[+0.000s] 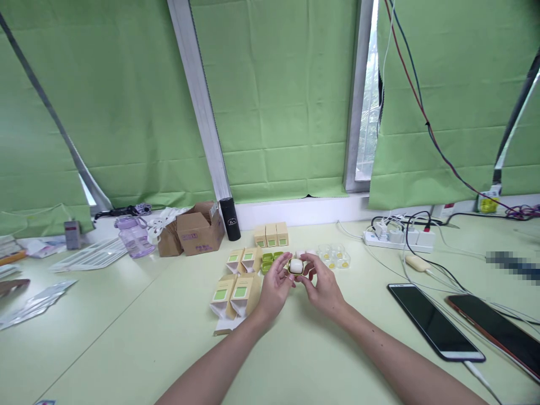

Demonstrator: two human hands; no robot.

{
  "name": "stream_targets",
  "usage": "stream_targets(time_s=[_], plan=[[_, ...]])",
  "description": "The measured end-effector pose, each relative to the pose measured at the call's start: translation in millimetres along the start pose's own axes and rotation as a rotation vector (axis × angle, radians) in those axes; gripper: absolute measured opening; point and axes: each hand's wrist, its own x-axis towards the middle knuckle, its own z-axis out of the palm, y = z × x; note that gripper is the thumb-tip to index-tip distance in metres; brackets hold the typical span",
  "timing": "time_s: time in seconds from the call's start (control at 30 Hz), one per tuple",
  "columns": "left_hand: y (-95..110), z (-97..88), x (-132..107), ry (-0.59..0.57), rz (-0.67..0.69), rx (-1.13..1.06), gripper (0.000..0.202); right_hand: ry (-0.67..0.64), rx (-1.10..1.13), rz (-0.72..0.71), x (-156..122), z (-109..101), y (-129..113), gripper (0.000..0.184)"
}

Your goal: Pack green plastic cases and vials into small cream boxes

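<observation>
Between my left hand [275, 286] and my right hand [324, 284] is a small white rounded piece [296, 266] set in a holder with a dark, yellowish rim. The fingers of both hands are closed around its sides. Just behind my left fingers sit small green cups [270, 261]. More white pieces [304, 253] show partly behind my right hand, which hides some of them. A clear tray [343, 254] with several round compartments and yellow spots lies beyond the right hand. Open-ended kraft boxes [223, 293] with green labels lie left of my left hand.
Closed small boxes [271, 235] stand at the back. Further left are a cardboard carton [200, 233], a black bottle [230, 219] and a purple water jug [134, 239]. On the right lie two phones [434, 320] [498, 326], cables and a power strip [399, 242].
</observation>
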Motion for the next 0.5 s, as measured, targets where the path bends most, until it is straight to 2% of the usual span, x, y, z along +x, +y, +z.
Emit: stream_targets(time_s=[0.1,0.27,0.5], plan=[[1.6,-4.8,0.8,0.053,0.023,0.105,0.049,0.022,0.106,0.074,1.8,-0.8,-0.1,0.036],[6.2,-8.0,2.7,0.168,0.149,0.382,0.039,0.060,0.299,0.199,4.7,-1.5,2.6,0.034],[4.4,-8.1,0.3,0.132,0.345,0.619,0.053,0.046,0.561,0.332,7.2,0.0,2.3,0.039]])
